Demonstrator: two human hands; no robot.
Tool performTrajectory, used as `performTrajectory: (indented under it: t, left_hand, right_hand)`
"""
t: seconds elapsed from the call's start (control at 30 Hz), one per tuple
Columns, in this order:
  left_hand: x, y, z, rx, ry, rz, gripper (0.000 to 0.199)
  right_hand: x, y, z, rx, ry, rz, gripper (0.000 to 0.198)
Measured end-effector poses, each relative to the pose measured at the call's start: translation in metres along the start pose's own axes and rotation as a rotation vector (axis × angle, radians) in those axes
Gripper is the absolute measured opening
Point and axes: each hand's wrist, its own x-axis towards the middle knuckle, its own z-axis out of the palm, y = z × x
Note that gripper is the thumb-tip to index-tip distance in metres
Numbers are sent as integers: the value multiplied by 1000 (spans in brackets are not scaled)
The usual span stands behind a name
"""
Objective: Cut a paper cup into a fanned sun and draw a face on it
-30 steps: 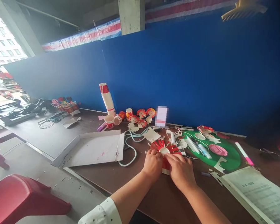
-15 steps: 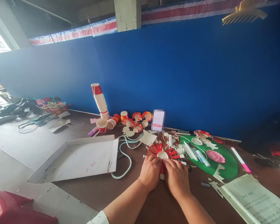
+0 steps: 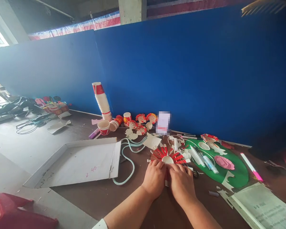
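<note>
Against the blue wall, on the desk, I am pressing both hands flat on a splayed-out cup, its strips cut, shaping seemingly unfinished.

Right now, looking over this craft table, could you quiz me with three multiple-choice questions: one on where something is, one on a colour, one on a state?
1. Where is the stack of paper cups?
A. against the blue wall
B. in the cardboard tray
C. on the booklet

2. What colour is the round mat?
A. yellow
B. green
C. black

3. What are the two hands doing?
A. hanging in the air
B. pressing on the red cut-up cup
C. holding scissors

Answers: 1 A, the stack stands by the wall. 2 B, it is plainly green. 3 B, left hand and right hand rest side by side on the red cut-up cup.
</note>
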Motion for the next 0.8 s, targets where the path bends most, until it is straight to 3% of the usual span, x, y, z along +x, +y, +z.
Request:
performTrajectory:
  t: [0.2, 0.37, 0.47, 0.6, 0.8]
  left_hand:
    - [-5, -8, -4, -32, 166, -73, 29]
    - [-7, -16, -11, -67, 279, -111, 27]
    - [-6, -13, -9, -66, 256, -60, 28]
    - [-4, -6, -4, -37, 145, -20, 32]
    - [-2, -4, -6, -13, -12, -9, 33]
  right_hand:
    - [-5, 16, 10, 59, 39, -12, 41]
    - [-4, 29, 18, 49, 241, -19, 51]
    - [-1, 31, 19, 25, 268, 18, 51]
    - [-1, 27, 16, 17, 138, -11, 51]
    - [-1, 18, 17, -34, 54, -26, 47]
